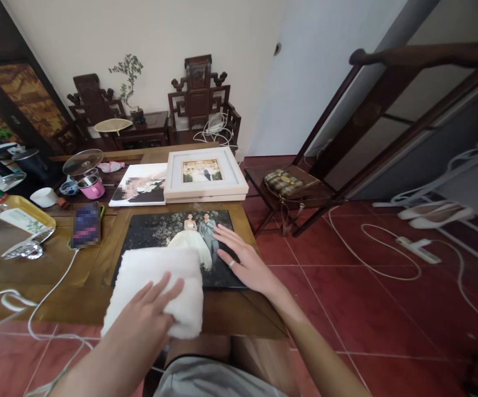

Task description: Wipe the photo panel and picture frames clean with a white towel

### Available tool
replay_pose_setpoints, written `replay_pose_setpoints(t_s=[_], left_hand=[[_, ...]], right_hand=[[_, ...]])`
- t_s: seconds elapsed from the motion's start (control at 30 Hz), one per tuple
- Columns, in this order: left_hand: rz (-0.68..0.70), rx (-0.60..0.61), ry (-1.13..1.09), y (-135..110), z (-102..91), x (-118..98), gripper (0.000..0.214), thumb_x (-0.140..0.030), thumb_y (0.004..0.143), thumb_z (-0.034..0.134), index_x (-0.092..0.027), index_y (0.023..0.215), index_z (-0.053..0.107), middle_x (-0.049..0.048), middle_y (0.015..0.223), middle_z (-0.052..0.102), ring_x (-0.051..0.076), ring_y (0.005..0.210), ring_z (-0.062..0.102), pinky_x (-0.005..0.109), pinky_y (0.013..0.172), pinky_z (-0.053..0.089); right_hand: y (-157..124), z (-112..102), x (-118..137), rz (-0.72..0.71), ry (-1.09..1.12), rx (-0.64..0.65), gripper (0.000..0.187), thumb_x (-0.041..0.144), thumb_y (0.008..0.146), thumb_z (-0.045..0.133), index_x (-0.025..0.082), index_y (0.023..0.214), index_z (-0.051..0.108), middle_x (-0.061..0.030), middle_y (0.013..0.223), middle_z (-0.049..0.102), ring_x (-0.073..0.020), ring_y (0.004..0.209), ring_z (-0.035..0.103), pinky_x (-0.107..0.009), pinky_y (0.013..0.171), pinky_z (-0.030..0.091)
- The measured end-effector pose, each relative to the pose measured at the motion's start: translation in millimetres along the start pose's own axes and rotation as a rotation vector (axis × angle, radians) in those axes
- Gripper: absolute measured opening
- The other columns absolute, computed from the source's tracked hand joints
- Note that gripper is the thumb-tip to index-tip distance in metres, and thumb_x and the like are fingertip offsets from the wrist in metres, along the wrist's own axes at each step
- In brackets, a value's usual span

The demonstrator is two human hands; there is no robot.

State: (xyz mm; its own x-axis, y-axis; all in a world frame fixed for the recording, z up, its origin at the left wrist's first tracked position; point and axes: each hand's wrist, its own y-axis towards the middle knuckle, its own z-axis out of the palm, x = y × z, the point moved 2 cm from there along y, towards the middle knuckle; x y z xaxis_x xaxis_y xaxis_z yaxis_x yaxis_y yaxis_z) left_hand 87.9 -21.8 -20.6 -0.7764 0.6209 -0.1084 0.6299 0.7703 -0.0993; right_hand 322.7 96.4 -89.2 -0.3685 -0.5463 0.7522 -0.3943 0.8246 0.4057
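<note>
Bottle (21,212) of yellow liquid marks the far left of my feed, leaning over the wooden table (98,281), with a charging phone (82,229) just right of it. Next, near the table's front edge, I see a folded white towel (148,266) overlapping the lower-left part of a dark wedding photo panel (148,229), which lies flat on the tabletop. My left hand (154,306) lies on the towel with fingers spread, not clenched; how hard it presses, I cannot tell. Behind the panel sits a pale-framed picture (175,171). My right hand (245,262) grasps nothing; its fingers extend over the panel's right side, seemingly resting on it. I judge this to be wiping: I would steady the panel from its edge, clear of the couple's faces, press the towel evenly through a flat palm, and work in overlapping strokes, since the overhanging towel could drag the panel forward.
</note>
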Motion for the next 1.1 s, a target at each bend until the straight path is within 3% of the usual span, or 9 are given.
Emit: replay_pose_setpoints(t_s=[0.1, 0.3, 0.6, 0.73, 0.87, 1.1], left_hand=[[0.006, 0.019, -0.037, -5.5, -1.0, -1.2, 0.012, -0.016, 0.081, 0.065, -0.021, 0.074, 0.073, -0.0003, 0.151, 0.041, 0.030, 0.139, 0.037, 0.041, 0.114, 0.034], [-0.016, 0.023, -0.127, 10.3, -21.5, 19.2, 0.025, -0.010, 0.091, 0.048, -0.020, 0.085, 0.071, 0.0014, 0.151, 0.040, 0.025, 0.143, 0.030, 0.041, 0.113, 0.037], [-0.067, -0.101, -0.077, 69.8, -19.3, 103.5, 0.028, -0.026, 0.099, 0.043, -0.020, 0.114, 0.064, 0.0069, 0.152, 0.039, 0.026, 0.144, 0.027, 0.047, 0.115, 0.029], [-0.092, -0.166, -0.022, 88.6, -15.5, 130.8, 0.028, -0.030, 0.097, 0.046, -0.018, 0.113, 0.065, 0.0088, 0.150, 0.041, 0.027, 0.144, 0.027, 0.050, 0.116, 0.026], [-0.079, -0.168, -0.011, 80.3, -11.9, 118.7, 0.023, -0.024, 0.095, 0.047, -0.020, 0.104, 0.068, 0.0065, 0.151, 0.040, 0.028, 0.145, 0.023, 0.056, 0.115, 0.025], [0.065, -0.167, -0.059, 13.9, 4.4, 37.0, 0.027, -0.005, 0.086, 0.046, -0.017, 0.069, 0.063, 0.0047, 0.154, 0.034, 0.027, 0.147, 0.016, 0.056, 0.118, 0.019]], right_hand=[[0.1, -0.5, 0.1, -0.001, -0.009, 0.010, 0.039, 0.034, 0.096, 0.047, 0.028, 0.133, 0.056, -0.0081, 0.144, 0.050, -0.0232, 0.139, 0.038, -0.053, 0.115, 0.031], [-0.3, 0.1, -0.9, 0.004, 0.000, 0.006, 0.039, 0.034, 0.096, 0.048, 0.029, 0.133, 0.056, -0.0073, 0.145, 0.050, -0.0236, 0.140, 0.037, -0.053, 0.115, 0.030], [-0.2, -0.3, -1.1, 0.016, 0.014, 0.004, 0.039, 0.036, 0.096, 0.047, 0.027, 0.132, 0.058, -0.0077, 0.144, 0.050, -0.0241, 0.140, 0.037, -0.052, 0.116, 0.030], [0.2, -0.2, -1.1, 0.014, 0.002, 0.010, 0.039, 0.034, 0.096, 0.047, 0.025, 0.132, 0.057, -0.0090, 0.145, 0.050, -0.0243, 0.140, 0.037, -0.053, 0.115, 0.030], [0.1, 0.1, -1.3, 0.015, -0.003, 0.013, 0.039, 0.033, 0.096, 0.047, 0.024, 0.132, 0.057, -0.0093, 0.145, 0.050, -0.0240, 0.140, 0.036, -0.052, 0.116, 0.030], [0.0, 0.5, -1.0, 0.001, -0.004, -0.003, 0.038, 0.033, 0.096, 0.047, 0.026, 0.132, 0.057, -0.0079, 0.144, 0.050, -0.0241, 0.139, 0.037, -0.053, 0.115, 0.030]])
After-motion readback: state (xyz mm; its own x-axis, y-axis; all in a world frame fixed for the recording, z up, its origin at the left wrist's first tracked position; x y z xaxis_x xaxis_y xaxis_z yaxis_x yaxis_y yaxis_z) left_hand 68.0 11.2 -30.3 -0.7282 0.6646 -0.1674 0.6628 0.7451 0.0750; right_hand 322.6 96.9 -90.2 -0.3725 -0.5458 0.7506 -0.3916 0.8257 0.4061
